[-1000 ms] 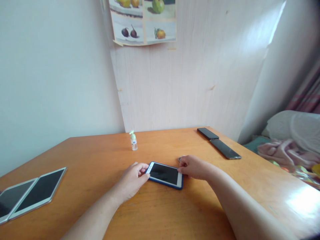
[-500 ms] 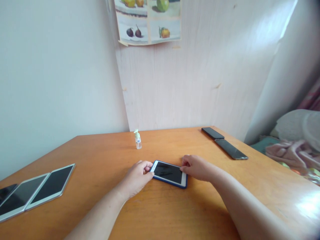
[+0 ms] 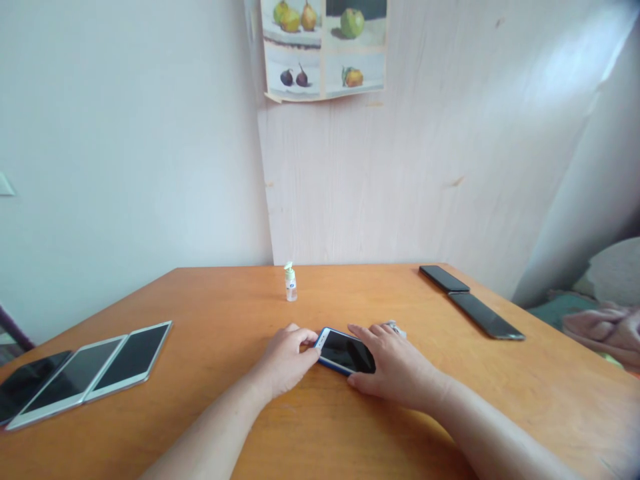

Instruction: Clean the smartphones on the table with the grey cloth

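A white-fronted smartphone (image 3: 345, 351) in a blue case lies face up at the table's middle, its dark screen showing. My left hand (image 3: 290, 360) pinches its left end, thumb on the near side and fingers at the far corner. Across the right end reaches my right hand (image 3: 395, 363), thumb at the near edge and index finger at the far edge, so that end is covered. A small crumpled greyish thing (image 3: 397, 328) shows just beyond the right hand's fingers; whether they touch it I cannot tell.
A small pump bottle (image 3: 291, 285) stands behind the phone. At left lie white-framed tablets (image 3: 133, 357) beside a dark device (image 3: 33, 383). Two black phones (image 3: 485, 315) lie end to end near the right edge of the wooden table (image 3: 225, 300). Fruit pictures (image 3: 325, 50) hang on the wall.
My right hand has gone from pinching the phone's right end to spanning it from edge to edge. The left hand keeps its pinch. The view has shifted left.
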Available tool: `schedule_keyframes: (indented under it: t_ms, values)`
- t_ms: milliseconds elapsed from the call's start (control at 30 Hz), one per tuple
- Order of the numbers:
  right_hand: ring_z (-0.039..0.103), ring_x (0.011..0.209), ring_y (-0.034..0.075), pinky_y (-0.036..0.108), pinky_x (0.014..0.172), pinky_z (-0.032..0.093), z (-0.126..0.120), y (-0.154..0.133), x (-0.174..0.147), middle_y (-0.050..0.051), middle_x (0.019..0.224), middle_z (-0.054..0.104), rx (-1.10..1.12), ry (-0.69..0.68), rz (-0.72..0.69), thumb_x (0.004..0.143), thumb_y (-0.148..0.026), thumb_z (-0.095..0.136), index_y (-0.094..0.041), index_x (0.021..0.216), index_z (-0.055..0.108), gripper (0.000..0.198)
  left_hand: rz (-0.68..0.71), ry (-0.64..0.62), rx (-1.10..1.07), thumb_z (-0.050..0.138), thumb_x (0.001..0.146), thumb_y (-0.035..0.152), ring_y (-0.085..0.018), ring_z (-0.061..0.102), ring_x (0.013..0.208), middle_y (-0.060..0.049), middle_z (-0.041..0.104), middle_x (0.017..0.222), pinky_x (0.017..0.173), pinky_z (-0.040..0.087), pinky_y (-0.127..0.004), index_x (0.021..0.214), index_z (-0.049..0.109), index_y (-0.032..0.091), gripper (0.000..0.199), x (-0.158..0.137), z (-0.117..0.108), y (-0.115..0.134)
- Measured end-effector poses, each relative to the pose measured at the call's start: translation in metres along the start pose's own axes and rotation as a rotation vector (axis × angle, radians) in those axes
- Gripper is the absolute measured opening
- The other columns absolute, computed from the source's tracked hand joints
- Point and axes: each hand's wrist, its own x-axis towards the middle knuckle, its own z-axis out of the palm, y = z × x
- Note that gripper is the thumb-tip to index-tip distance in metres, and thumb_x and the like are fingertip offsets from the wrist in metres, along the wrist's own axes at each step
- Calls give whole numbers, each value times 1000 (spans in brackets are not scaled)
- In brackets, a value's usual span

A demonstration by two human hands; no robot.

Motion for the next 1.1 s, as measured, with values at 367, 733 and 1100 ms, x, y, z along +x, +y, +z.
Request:
schedule_keyframes:
  t_ms: [367, 733, 1100]
  values:
    - [48, 114, 33, 43, 96, 39, 8, -6, 5, 16, 125, 57, -28, 193, -42, 70, -44, 68, -16, 146, 37, 86, -184, 45, -390, 58, 82, 31, -21, 63, 102, -7, 70, 108, 91, 45, -31, 115, 59, 16, 36, -3, -2, 8]
    - [50, 115, 32, 48, 94, 44, 8, -5, 6, 13, 128, 54, 41, 361, -94, 75, -42, 69, -26, 146, 33, 81, -192, -74, -637, 52, 86, 43, -12, 60, 64, 0, 64, 76, 56, 40, -21, 96, 58, 18, 28, -8, -15, 24]
    - [63, 94, 25, 40, 82, 49, 15, 15, 14, 9, 108, 66, 454, 304, 15, 88, -54, 55, -23, 145, 36, 68, -129, 20, -690, 55, 87, 37, -10, 55, 66, 0, 59, 81, 63, 43, -22, 105, 60, 17, 27, -8, -25, 22]
